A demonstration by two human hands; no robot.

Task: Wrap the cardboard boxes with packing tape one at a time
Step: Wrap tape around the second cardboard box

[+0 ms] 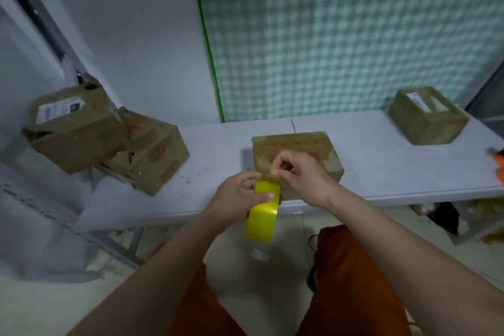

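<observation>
A cardboard box [297, 146] with red print sits on the white table [218, 144], right in front of me. My left hand [234, 199] grips a yellow roll of packing tape [261, 215] held just before the table's front edge. My right hand [300, 174] pinches the loose tape end at the top of the roll, in front of the box's near side. Both hands hide the near face of the box.
Two battered cardboard boxes [73, 128] lean in a pile at the table's left end. Another box [428, 116] with a white label stands at the far right. An orange object [499, 166] pokes in at the right edge. A green checked curtain [341, 35] hangs behind.
</observation>
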